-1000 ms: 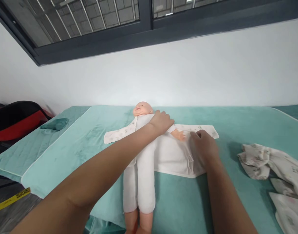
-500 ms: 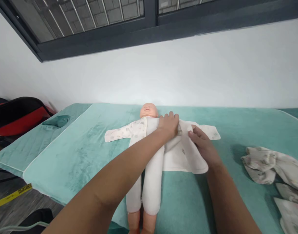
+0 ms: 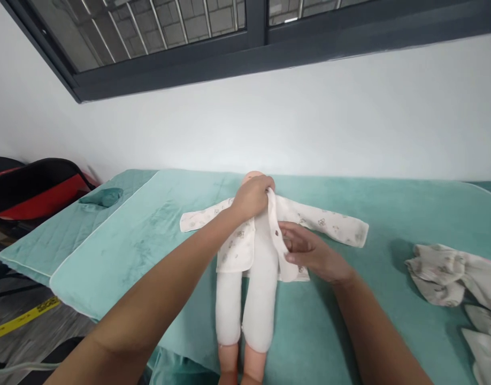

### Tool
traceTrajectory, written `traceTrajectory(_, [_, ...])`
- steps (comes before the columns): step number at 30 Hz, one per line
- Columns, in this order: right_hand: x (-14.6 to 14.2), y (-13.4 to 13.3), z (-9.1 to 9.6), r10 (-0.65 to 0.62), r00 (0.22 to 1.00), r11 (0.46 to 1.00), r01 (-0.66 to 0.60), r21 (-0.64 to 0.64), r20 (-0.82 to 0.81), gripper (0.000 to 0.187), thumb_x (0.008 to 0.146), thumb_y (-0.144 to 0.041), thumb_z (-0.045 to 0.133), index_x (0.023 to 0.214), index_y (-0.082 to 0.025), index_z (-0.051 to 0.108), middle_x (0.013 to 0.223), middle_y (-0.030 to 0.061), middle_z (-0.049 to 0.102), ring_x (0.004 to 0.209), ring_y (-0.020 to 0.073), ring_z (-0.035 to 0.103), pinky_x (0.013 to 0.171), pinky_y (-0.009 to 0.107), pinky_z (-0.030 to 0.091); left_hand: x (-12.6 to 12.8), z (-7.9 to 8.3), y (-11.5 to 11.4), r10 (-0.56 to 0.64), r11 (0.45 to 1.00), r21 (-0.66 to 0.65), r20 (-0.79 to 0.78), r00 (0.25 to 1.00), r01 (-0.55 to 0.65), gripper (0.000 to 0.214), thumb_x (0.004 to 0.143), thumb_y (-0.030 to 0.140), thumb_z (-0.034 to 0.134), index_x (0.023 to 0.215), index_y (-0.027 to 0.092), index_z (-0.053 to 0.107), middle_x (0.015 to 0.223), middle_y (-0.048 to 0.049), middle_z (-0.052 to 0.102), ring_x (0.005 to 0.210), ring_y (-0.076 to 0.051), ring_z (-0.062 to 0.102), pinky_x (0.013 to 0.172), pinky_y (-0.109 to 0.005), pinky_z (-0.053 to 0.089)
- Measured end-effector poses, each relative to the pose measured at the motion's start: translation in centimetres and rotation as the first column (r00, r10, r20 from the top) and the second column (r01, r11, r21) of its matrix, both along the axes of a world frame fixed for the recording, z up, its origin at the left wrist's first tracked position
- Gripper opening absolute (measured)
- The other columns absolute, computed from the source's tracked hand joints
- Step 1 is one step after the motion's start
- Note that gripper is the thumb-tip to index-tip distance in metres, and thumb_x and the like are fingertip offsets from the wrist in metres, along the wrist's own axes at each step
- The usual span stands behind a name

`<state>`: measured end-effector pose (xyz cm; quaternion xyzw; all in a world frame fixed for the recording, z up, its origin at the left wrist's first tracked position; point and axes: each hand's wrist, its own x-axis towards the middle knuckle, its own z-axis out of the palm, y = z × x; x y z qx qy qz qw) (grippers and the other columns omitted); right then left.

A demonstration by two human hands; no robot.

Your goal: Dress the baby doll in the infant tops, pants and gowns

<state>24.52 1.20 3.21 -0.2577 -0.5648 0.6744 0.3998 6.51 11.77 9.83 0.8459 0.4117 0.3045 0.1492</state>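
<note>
A baby doll (image 3: 249, 299) with a soft white body lies on its back on the teal padded table (image 3: 149, 235). It wears an open white printed jacket (image 3: 321, 222) with both sleeves spread sideways. My left hand (image 3: 251, 198) is closed on the jacket's collar edge near the doll's neck and hides most of the head. My right hand (image 3: 309, 251) pinches the right front panel with its snap buttons, drawn in over the doll's torso.
Crumpled printed baby clothes (image 3: 450, 272) lie at the right of the table. A small folded teal cloth (image 3: 103, 197) sits on the lower pad at left, beside a black and red bag (image 3: 32, 187). A white wall and a dark window frame rise behind.
The right front panel, flat on the table a second ago, has been lifted and folded over the doll's chest. My left hand moved from the shoulder up to the collar.
</note>
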Motion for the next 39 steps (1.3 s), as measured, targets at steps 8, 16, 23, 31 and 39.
traceTrajectory(8, [1.0, -0.3, 0.0, 0.15, 0.988, 0.988, -0.151, 0.04, 0.03, 0.055, 0.071, -0.045, 0.077, 0.122, -0.028, 0.065, 0.117, 0.0112, 0.067, 0.087, 0.0224, 0.065, 0.075, 0.038, 0.05, -3.4, -1.5, -0.7, 0.364, 0.928, -0.137, 0.151, 0.919, -0.346, 0.009, 0.082, 0.016, 0.047, 0.081, 0.022, 0.054, 0.086, -0.0015, 0.066, 0.082, -0.016, 0.061, 0.077, -0.03, 0.047])
traceTrajectory(16, [0.4, 0.2, 0.1, -0.124, 0.991, 0.991, 0.121, 0.064, 0.055, 0.04, 0.076, -0.048, 0.072, 0.109, -0.025, 0.071, 0.095, 0.0083, 0.069, 0.078, 0.0214, 0.06, 0.071, 0.037, 0.047, -2.1, -1.7, -2.8, 0.296, 0.92, -0.252, -0.051, 0.954, -0.299, 0.02, 0.082, 0.031, 0.06, 0.101, 0.024, 0.056, 0.081, 0.0005, 0.066, 0.077, -0.019, 0.061, 0.064, -0.029, 0.043])
traceTrajectory(23, [0.0, 1.2, -0.5, -0.444, 0.873, 0.896, 0.436, 0.084, 0.203, 0.035, 0.085, -0.05, 0.061, 0.067, -0.02, 0.058, 0.064, -0.0006, 0.053, 0.057, 0.0123, 0.041, 0.055, 0.028, 0.032, -2.2, -2.6, -2.0, 0.439, 0.886, -0.253, 0.181, 0.88, -0.39, 0.014, 0.083, 0.016, 0.051, 0.094, 0.023, 0.056, 0.081, 0.0011, 0.06, 0.077, -0.015, 0.057, 0.071, -0.027, 0.044])
traceTrajectory(31, [0.5, 2.1, -1.9, -0.499, 0.554, 0.862, 0.393, 0.319, 0.667, 0.051, 0.087, -0.061, 0.046, 0.056, -0.022, 0.056, 0.057, 0.0017, 0.061, 0.057, 0.018, 0.055, 0.06, 0.032, 0.04, -2.6, -3.4, -2.6, 0.456, 0.877, -0.304, 0.276, 0.846, -0.373, 0.016, 0.08, 0.018, 0.057, 0.096, 0.022, 0.055, 0.084, 0.0016, 0.058, 0.074, -0.013, 0.055, 0.073, -0.027, 0.043])
traceTrajectory(39, [-0.1, 0.9, -0.7, -0.075, 0.757, 0.974, -0.085, 0.211, 0.649, 0.047, 0.092, -0.052, 0.045, 0.062, -0.02, 0.062, 0.064, 0.0039, 0.067, 0.064, 0.018, 0.061, 0.065, 0.029, 0.045, -3.1, -5.0, -4.5, 0.472, 0.878, -0.292, 0.394, 0.789, -0.379, 0.015, 0.083, 0.019, 0.055, 0.098, 0.021, 0.057, 0.093, -0.0021, 0.062, 0.074, -0.013, 0.056, 0.07, -0.027, 0.046])
